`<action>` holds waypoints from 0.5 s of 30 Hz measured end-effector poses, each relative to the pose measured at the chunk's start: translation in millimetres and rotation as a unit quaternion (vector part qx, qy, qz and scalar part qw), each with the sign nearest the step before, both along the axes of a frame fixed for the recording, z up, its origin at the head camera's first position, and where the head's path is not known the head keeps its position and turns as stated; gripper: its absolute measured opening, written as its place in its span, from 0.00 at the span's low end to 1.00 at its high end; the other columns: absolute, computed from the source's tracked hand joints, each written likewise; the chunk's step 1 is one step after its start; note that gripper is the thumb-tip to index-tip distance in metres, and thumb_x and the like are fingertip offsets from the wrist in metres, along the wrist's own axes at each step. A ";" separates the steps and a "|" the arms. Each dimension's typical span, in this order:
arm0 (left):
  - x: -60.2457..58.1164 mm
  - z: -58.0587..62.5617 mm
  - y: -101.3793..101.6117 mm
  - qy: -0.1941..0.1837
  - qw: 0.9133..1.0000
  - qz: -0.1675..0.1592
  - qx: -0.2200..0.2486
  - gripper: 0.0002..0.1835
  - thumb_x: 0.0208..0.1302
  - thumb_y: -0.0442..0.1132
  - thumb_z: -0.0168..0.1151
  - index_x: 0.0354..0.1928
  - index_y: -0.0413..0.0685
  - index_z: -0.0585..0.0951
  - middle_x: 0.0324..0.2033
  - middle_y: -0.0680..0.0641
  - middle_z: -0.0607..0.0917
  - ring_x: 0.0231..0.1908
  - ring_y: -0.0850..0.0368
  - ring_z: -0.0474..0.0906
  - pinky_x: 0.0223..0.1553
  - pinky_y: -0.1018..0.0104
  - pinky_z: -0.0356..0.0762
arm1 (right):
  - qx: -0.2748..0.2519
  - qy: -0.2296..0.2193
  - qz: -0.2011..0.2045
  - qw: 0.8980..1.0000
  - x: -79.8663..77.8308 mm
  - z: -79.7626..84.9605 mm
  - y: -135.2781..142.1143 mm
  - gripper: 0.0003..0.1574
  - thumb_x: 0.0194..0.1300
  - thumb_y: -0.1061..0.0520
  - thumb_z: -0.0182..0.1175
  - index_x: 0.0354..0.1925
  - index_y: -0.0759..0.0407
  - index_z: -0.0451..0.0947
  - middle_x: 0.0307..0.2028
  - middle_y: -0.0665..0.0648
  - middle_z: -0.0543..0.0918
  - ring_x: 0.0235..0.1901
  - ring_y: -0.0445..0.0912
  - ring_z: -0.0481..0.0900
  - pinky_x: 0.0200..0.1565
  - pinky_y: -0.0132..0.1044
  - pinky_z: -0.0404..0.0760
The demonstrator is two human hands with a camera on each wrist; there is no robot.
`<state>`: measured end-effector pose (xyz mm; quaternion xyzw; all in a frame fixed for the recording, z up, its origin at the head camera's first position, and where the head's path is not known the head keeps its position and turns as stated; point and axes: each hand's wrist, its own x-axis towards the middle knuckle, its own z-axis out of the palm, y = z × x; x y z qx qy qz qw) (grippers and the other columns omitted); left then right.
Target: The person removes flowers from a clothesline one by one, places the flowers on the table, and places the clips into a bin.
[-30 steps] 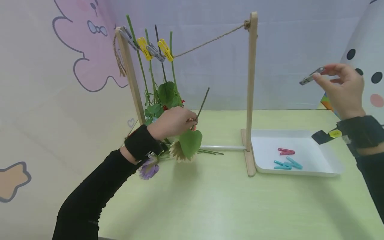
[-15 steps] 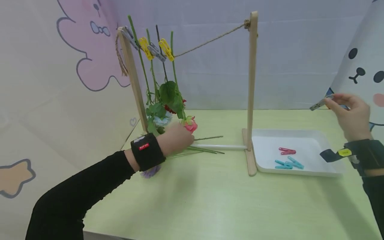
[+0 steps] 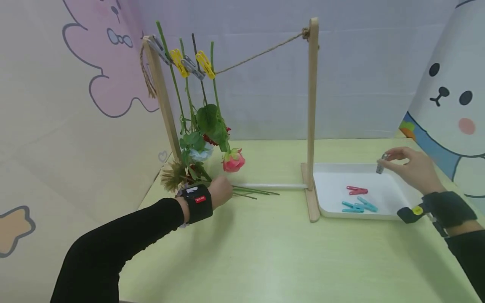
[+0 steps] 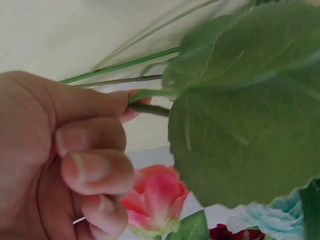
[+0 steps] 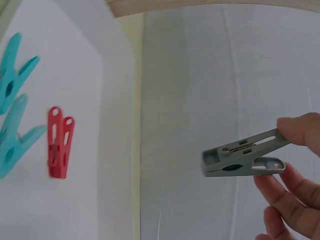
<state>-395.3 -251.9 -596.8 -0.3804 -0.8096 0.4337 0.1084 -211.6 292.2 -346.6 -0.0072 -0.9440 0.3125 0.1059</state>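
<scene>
Low by the left post, my left hand (image 3: 221,192) pinches the dark stem (image 4: 155,109) of an artificial flower between thumb and index finger. A broad green leaf (image 4: 240,130) on that stem fills much of the left wrist view. Beyond the wrist shows a beige flower head (image 3: 172,176). Over the tray's back right, my right hand (image 3: 417,170) holds a grey clothespin (image 5: 220,159) by its handle ends, its tip pointing down in the head view. Several flowers hang head down from the rope, among them a pink rose (image 3: 233,161) and a pale blue flower (image 3: 201,152).
A twine rope (image 3: 261,54) sags between two wooden posts (image 3: 312,105). Grey and yellow clothespins (image 3: 205,64) grip the hanging stems at its left. The white tray (image 3: 329,168) holds a red clothespin (image 3: 357,190) and teal ones (image 3: 366,204). Loose green stems (image 3: 257,190) lie along the table.
My left hand has moved down and left with the stem, which earlier pointed up, and the pink rose is uncovered. My right hand has lowered the grey clothespin toward the tray.
</scene>
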 end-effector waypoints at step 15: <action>59.6 80.7 23.7 0.008 0.994 -0.069 0.084 0.16 0.46 0.31 0.50 0.06 0.54 0.67 0.07 0.57 0.61 0.13 0.61 0.53 0.14 0.63 0.45 | 0.102 -0.130 0.104 0.981 -9.1 -30.6 -9.4 0.30 0.57 0.48 0.62 0.47 0.71 0.71 0.41 0.73 0.78 0.40 0.62 0.73 0.39 0.56 0.72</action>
